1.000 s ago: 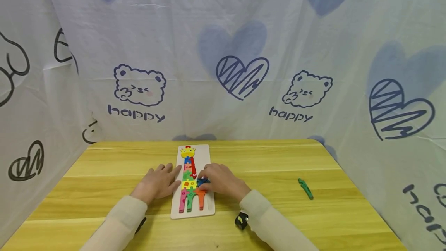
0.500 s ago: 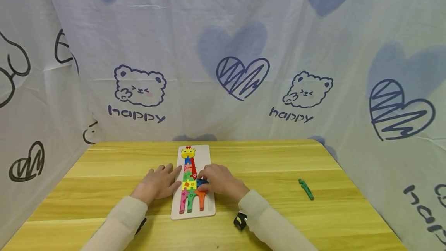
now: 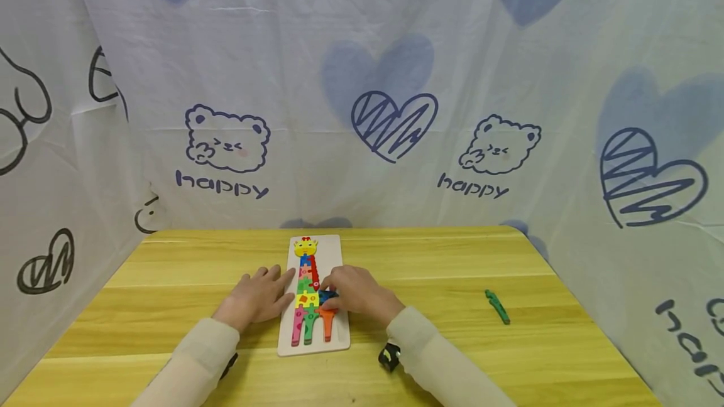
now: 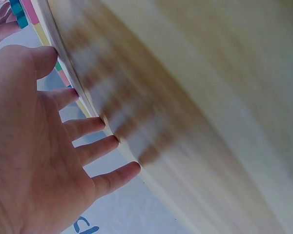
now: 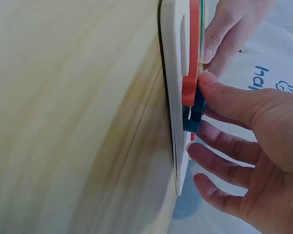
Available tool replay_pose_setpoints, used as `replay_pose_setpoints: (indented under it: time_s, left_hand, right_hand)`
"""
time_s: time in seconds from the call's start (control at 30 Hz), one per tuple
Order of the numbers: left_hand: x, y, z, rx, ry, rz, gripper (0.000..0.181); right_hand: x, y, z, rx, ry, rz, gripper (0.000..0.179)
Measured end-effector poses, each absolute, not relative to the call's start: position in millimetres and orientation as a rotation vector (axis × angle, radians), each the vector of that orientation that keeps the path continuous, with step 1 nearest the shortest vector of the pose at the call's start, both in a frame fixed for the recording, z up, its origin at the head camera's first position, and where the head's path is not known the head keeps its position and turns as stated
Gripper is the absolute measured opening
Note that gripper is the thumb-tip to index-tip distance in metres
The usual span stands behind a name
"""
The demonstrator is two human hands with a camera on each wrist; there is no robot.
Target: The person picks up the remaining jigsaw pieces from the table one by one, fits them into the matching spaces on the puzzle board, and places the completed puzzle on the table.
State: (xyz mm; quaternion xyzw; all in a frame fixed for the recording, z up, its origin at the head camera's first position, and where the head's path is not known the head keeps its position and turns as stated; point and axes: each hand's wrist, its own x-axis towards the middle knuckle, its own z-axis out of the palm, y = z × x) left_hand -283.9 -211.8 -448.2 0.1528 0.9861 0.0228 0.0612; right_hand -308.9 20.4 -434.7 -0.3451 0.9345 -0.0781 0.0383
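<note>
A giraffe jigsaw puzzle [image 3: 306, 298] in many colours lies on a white board [image 3: 329, 250], slightly left of the table's middle. With fingers spread, my left hand [image 3: 257, 297] rests at the board's left side; its fingertips [image 4: 129, 169] touch the edge in the left wrist view. At the right side of the giraffe's body, my right hand [image 3: 362, 294] pinches a dark blue puzzle piece [image 5: 195, 117] between thumb and fingers. That piece sits against the orange leg piece [image 5: 189, 87] and is partly hidden by the fingers in the head view.
A loose green puzzle piece [image 3: 498, 306] lies on the wooden table [image 3: 430, 256], well to the right of the board. White cloth [image 3: 317, 193] with printed hearts and bears hangs behind the table and at both sides. A black device [image 3: 389, 357] shows under the right wrist.
The right forearm has shifted very slightly to the left. Otherwise both hands stay in place, with the blue piece still pinched in the right hand.
</note>
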Motion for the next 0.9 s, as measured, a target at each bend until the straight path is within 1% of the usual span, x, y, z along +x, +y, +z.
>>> replay_pose_setpoints:
  time_s: [0.37,0.7,0.9]
  left_hand:
    - [-284.0,-211.5,-448.0,0.457,2.978,0.076,0.062]
    - [-283.8,-211.8,-448.7,0.457,2.986,0.069,0.062]
    - [-283.9,-212.0,-447.7,0.455,2.978,0.081,0.062]
  right_hand:
    - [-311.7,18.3,-433.2,-1.052,2.848,-0.234,0.039]
    - [-312.8,16.3,-431.1,-1.037,2.83,-0.217,0.035]
    - [-314.4,20.7,-432.0,-1.089,2.822,-0.259,0.029]
